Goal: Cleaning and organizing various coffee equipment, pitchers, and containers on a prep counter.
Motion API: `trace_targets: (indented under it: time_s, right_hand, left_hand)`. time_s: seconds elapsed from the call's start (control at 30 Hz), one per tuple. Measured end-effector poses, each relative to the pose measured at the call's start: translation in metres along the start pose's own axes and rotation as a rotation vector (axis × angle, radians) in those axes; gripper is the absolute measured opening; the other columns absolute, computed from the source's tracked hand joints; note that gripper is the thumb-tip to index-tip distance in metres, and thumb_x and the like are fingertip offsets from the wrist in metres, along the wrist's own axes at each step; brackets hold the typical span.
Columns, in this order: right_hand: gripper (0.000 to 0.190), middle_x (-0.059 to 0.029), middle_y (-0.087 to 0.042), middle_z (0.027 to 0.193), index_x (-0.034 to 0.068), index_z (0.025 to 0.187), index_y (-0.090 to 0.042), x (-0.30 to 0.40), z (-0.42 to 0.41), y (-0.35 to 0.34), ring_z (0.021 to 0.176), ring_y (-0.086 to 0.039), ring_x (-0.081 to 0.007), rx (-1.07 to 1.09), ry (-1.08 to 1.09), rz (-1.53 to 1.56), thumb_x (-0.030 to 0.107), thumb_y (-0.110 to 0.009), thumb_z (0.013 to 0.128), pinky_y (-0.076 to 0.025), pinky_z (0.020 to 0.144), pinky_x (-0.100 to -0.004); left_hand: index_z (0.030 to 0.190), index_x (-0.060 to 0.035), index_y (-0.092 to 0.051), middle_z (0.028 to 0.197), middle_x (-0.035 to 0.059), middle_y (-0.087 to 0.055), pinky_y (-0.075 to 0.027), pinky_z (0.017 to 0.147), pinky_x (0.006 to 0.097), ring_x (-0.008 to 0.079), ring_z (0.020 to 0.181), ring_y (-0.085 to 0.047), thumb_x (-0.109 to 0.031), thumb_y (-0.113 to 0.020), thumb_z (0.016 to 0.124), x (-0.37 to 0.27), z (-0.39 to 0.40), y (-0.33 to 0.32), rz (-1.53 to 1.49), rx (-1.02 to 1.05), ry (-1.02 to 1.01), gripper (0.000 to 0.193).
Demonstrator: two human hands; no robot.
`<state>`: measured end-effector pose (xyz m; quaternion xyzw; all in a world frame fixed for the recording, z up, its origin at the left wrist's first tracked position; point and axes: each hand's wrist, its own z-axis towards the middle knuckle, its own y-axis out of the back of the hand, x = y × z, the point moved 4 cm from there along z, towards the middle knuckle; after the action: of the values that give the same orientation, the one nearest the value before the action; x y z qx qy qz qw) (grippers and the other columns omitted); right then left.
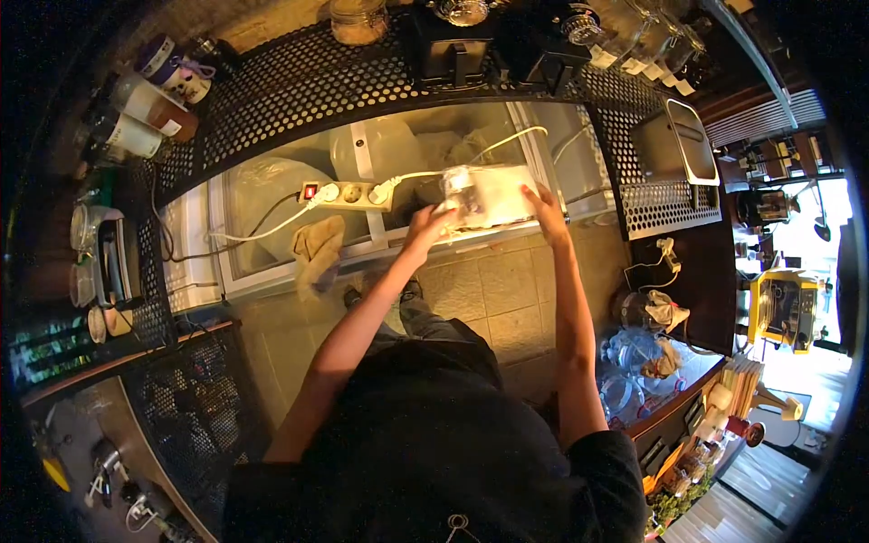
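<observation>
My left hand grips the left edge of a pale, flat packet that looks wrapped in clear plastic. On its right edge, my right hand holds the same packet. Glare hides what the packet contains. It is held above the front edge of a glass-topped chest freezer, in which large pale bags show. Left of the packet, a white power strip with plugs and a lit red switch lies over the glass. A tan cloth hangs over the freezer's front edge.
A perforated black metal shelf runs behind the freezer, bearing a glass jar and black containers. To the right are a steel container and large clear plastic bottles. Cables cross the freezer top. A dark perforated rack stands at lower left.
</observation>
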<state>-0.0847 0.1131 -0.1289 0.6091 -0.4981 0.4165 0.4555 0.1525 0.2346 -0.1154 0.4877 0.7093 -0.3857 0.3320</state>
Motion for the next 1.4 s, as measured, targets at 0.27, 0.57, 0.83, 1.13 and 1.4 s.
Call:
trace_targets:
  time_s: [0.27, 0.57, 0.83, 1.13, 1.4]
  right_hand:
    - [0.051, -0.0111, -0.052, 0.115, -0.002, 0.116, -0.049, 0.033, 0.011, 0.016, 0.102, -0.049, -0.0185, 0.315, -0.077, -0.151, 0.031, -0.061, 0.079, -0.037, 0.088, -0.0279]
    - [0.028, -0.0097, -0.053, 0.108, 0.000, 0.109, -0.050, 0.126, -0.050, -0.051, 0.103, -0.047, -0.0203, -0.226, 0.755, -0.307, 0.017, -0.051, 0.086, -0.038, 0.089, -0.0319]
    - [0.017, -0.0129, -0.055, 0.092, 0.003, 0.089, -0.055, 0.132, -0.132, -0.228, 0.087, -0.050, -0.0257, 0.291, 0.878, -0.306, -0.002, -0.049, 0.075, -0.040, 0.078, -0.0341]
    - [0.025, -0.0055, -0.056, 0.085, 0.002, 0.096, -0.055, 0.067, -0.171, -0.302, 0.080, -0.055, -0.0138, 0.673, 0.396, -0.132, -0.009, -0.047, 0.075, -0.043, 0.072, -0.0250]
    - [0.018, -0.0028, -0.055, 0.096, 0.005, 0.101, -0.052, 0.037, -0.168, -0.287, 0.093, -0.053, -0.0122, 0.571, -0.021, 0.142, 0.017, -0.047, 0.089, -0.043, 0.077, -0.0264]
  left_hand:
    - [0.111, -0.0018, -0.049, 0.095, 0.0103, -0.057, -0.047, 0.061, 0.0274, 0.0145, 0.079, -0.058, -0.035, -0.063, 0.076, 0.004, 0.013, -0.013, 0.071, -0.063, -0.041, 0.050]
    - [0.113, -0.0028, -0.044, 0.101, 0.0147, -0.052, -0.040, 0.083, 0.0383, 0.0265, 0.097, -0.051, -0.021, -0.061, 0.078, -0.039, -0.103, 0.124, 0.722, -0.473, -0.706, 0.043]
    - [0.106, 0.0005, -0.047, 0.101, 0.0199, -0.052, -0.040, 0.079, 0.0398, 0.0345, 0.093, -0.049, -0.028, -0.062, 0.074, -0.020, -0.145, 0.214, 1.133, -0.970, -0.302, 0.045]
    - [0.097, 0.0045, -0.051, 0.081, 0.0197, -0.055, -0.043, 0.066, 0.0391, 0.0335, 0.074, -0.053, -0.022, -0.055, 0.079, 0.006, -0.115, 0.244, 0.719, -0.644, -0.552, 0.033]
    - [0.101, 0.0013, -0.051, 0.088, 0.0115, -0.058, -0.044, 0.068, 0.0323, 0.0222, 0.079, -0.057, -0.016, -0.048, 0.083, -0.021, -0.118, 0.220, -0.009, -0.326, -0.148, 0.025]
